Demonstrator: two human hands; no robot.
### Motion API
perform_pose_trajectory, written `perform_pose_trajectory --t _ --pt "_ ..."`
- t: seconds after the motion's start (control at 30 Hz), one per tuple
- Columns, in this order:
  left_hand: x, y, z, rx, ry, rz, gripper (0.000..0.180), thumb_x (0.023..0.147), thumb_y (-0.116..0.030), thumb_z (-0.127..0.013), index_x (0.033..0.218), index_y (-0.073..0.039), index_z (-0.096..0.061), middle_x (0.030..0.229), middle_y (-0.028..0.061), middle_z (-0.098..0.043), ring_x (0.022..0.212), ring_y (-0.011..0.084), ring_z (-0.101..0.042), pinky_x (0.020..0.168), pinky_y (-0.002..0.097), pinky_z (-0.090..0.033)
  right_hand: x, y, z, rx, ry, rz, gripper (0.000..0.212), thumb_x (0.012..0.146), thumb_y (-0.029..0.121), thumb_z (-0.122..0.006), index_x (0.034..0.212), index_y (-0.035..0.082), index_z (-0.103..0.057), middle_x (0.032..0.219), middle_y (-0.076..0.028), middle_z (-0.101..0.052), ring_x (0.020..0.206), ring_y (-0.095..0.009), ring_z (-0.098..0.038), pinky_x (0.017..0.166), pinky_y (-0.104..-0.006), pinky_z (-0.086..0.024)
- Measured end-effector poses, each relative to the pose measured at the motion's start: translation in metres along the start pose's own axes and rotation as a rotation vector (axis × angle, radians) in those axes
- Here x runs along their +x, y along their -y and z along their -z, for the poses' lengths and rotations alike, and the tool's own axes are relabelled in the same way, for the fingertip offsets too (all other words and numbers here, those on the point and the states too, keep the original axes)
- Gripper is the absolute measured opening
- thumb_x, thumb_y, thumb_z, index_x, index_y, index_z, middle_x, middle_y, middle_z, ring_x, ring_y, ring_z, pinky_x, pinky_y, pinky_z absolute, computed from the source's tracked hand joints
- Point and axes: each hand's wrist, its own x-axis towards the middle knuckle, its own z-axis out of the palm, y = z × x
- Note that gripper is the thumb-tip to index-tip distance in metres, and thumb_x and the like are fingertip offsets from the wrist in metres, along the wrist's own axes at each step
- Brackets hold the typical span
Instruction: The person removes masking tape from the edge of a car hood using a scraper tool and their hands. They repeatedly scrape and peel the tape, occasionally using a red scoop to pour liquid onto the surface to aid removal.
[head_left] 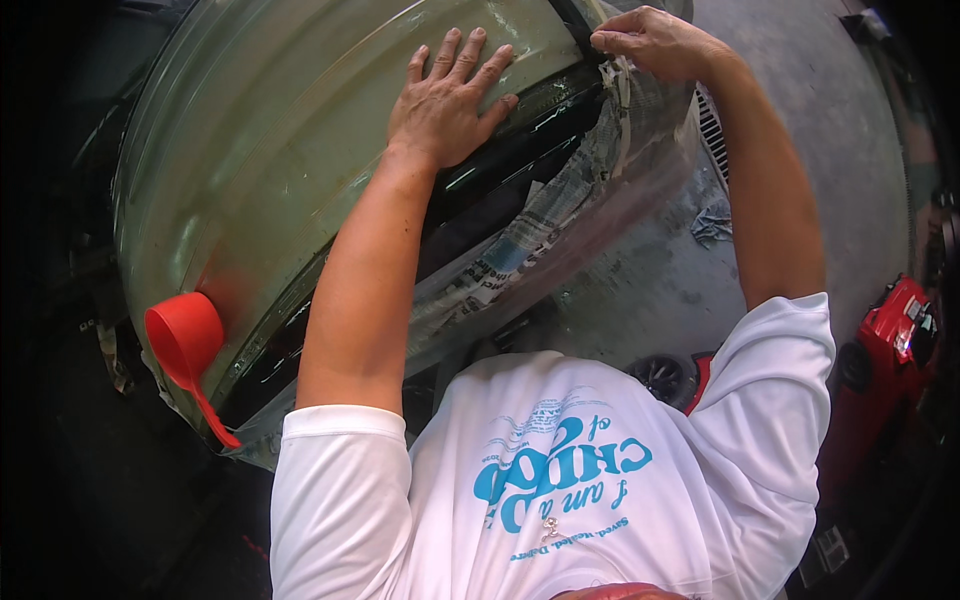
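my left grip [450,105] lies on the pale green, glossy panel [270,180], palm down, with the four fingers and the thumb spread apart. nothing is caught in it; the palm and fingers simply meet the surface. my right grip [602,38] is up at the panel's far right corner, fingers curled, thumb and fingertip pressed together; i cannot tell whether anything thin is pinched between them.

the panel itself stretches out under my left arm, filling the upper left of the view, with light streaks shining across it. a black band [480,192] runs along the side nearest me, wet-looking and shiny. next to that band are strips of printed newspaper [545,225], creased and uneven, and a clear plastic sheet [650,190] hangs over the side beneath my right wrist.

a red scoop [185,335] sits at the panel's left end, well apart from my left grip, its handle slanting down toward the near edge.

past the plastic i see the grey floor [790,110], a slotted grate [712,130] partly behind my right forearm, a crumpled cloth [712,225], a dark wheel [663,378] and, far right, a red car [895,325].
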Motion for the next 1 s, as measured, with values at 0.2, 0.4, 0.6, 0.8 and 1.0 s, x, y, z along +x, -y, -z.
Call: perform_pose_trajectory --t 0.2,0.4,0.6,0.8,1.0 --pt "0.001 -0.003 0.004 0.008 0.006 -0.008 0.064 0.108 -0.062 -0.048 0.166 -0.035 -0.042 0.175 0.0069 -0.037 0.163 0.0294 -0.030 0.133 0.0549 -0.023 0.001 -0.006 -0.005 -0.035 0.013 0.085 0.041 0.108 0.039 -0.060 0.124 0.006 -0.078 0.109 -0.016 -0.080 0.101 -0.030 -0.074 0.092 -0.0432 -0.056" --pt "-0.002 -0.001 0.001 0.041 0.019 -0.003 0.065 0.109 -0.064 -0.044 0.167 -0.036 -0.039 0.175 0.0064 -0.036 0.163 0.0287 -0.029 0.133 0.0542 -0.022 -0.009 0.006 -0.012 -0.154 0.044 0.135 0.044 0.107 0.042 -0.062 0.127 0.006 -0.076 0.111 -0.018 -0.079 0.103 -0.031 -0.074 0.094 -0.0433 -0.057" --pt "0.002 0.002 -0.001 0.011 0.023 0.018 0.066 0.109 -0.066 -0.042 0.168 -0.037 -0.037 0.176 0.0057 -0.034 0.164 0.0280 -0.026 0.134 0.0534 -0.020 -0.021 0.007 -0.026 -0.259 -0.050 0.072 0.046 0.108 0.044 -0.061 0.135 0.009 -0.075 0.127 -0.019 -0.076 0.120 -0.033 -0.072 0.107 -0.0450 -0.055" --pt "0.000 -0.001 0.002 0.012 0.041 0.007 0.066 0.109 -0.065 -0.043 0.168 -0.036 -0.037 0.176 0.0057 -0.034 0.165 0.0282 -0.025 0.134 0.0533 -0.019 -0.011 -0.008 -0.009 -0.094 -0.137 0.135 0.049 0.107 0.048 -0.062 0.135 0.011 -0.074 0.124 -0.015 -0.077 0.120 -0.033 -0.072 0.107 -0.0449 -0.055" --pt "0.001 -0.001 0.002 0.010 0.040 0.002 0.066 0.108 -0.065 -0.045 0.168 -0.037 -0.038 0.176 0.0058 -0.034 0.165 0.0286 -0.025 0.134 0.0534 -0.020 -0.010 0.015 0.000 -0.181 0.046 0.109 0.039 0.105 0.037 -0.063 0.122 0.006 -0.078 0.115 -0.020 -0.079 0.107 -0.033 -0.074 0.096 -0.0450 -0.057"
